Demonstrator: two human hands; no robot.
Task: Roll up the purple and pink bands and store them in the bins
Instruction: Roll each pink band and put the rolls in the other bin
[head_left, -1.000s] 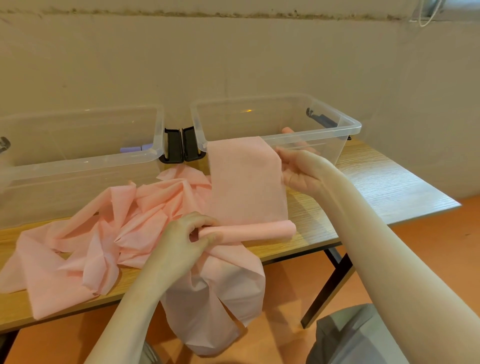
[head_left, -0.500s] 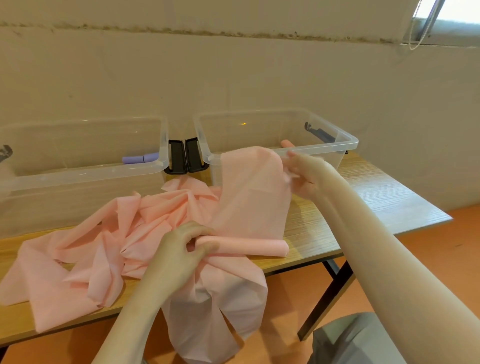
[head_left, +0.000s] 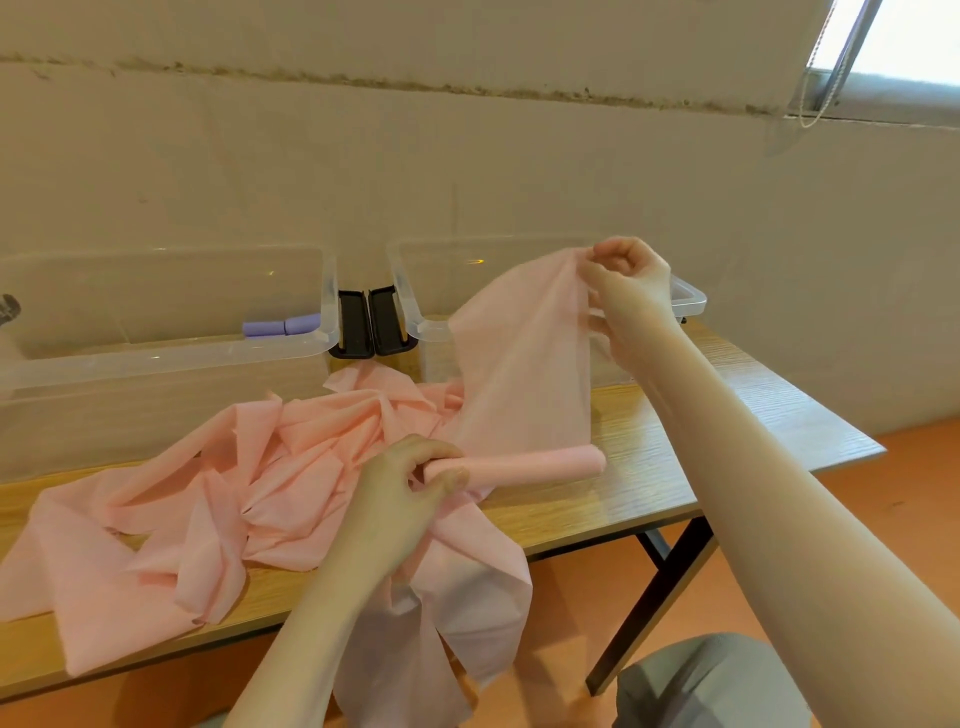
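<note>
Nearest the camera, a grey-clad knee (head_left: 711, 680) shows at the lower right above an orange floor (head_left: 883, 519), and a thin, slightly translucent length of the pink band (head_left: 311, 467) hangs off the front edge of the table (head_left: 649, 493), its folds limp and matte. The left hand (head_left: 410, 483) curls its fingers and thumb round the left end of the rolled part of that band, a smooth, tight cylinder lying crosswise on the tabletop near the front edge. To the left of the roll the rest of the band lies heaped in loose, creased, angular folds over the pale wood-grain laminate, which rests on dark angled metal legs. From the roll a flat sheet of the band rises to the right hand (head_left: 628, 280), held up in front of the right bin (head_left: 410, 312); its fingertips are bunched and pinch the upper edge. Behind the heap stand two clear plastic bins side by side with rounded rims and black latch handles that face each other. The left bin (head_left: 171, 358) holds two purple rolls (head_left: 280, 326), short cylinders lying end to end. Beyond is a rough, stained beige wall (head_left: 467, 156), with a window and a hanging cord at the upper right. No writing can be read anywhere.
</note>
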